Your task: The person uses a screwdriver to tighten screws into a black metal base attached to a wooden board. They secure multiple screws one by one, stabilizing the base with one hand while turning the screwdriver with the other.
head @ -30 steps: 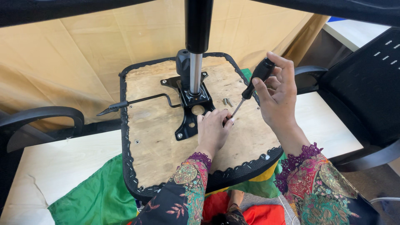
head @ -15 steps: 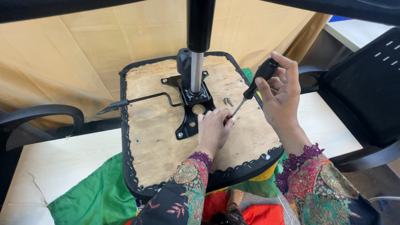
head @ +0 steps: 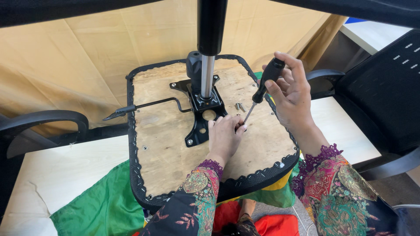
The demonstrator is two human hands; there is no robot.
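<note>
Since the earlier frame almost nothing has shifted: the right hand (head: 292, 89) has only turned a little on the handle, and the left hand (head: 225, 135) stays where it was on the wood. The upturned chair seat (head: 175, 144) lies with its plywood underside up on the white counter (head: 57, 170), over a green cloth (head: 105, 205), and the black metal mechanism plate (head: 202, 114) with the chrome gas cylinder (head: 207, 76) stands in its middle. The right hand is closed around the black handle of the screwdriver (head: 262, 89), which leans, its tip coming down just at the fingers of the left hand. The left hand lies flat with the fingers bent together at the tip, probably steadying a screw, but the screw itself is hidden under them, so I cannot tell. Two loose screws (head: 239, 106) lie on the wood just beside the plate. To do this step well, I think the shaft should be brought more upright over the hole, because a leaning tip slips out of the screw head easily. The left fingers should guide only for the first turns and then move away from the tip. Firm pressure downward while turning slowly should keep the thread straight in the plywood, and the seat should not rock on the cloth.
</note>
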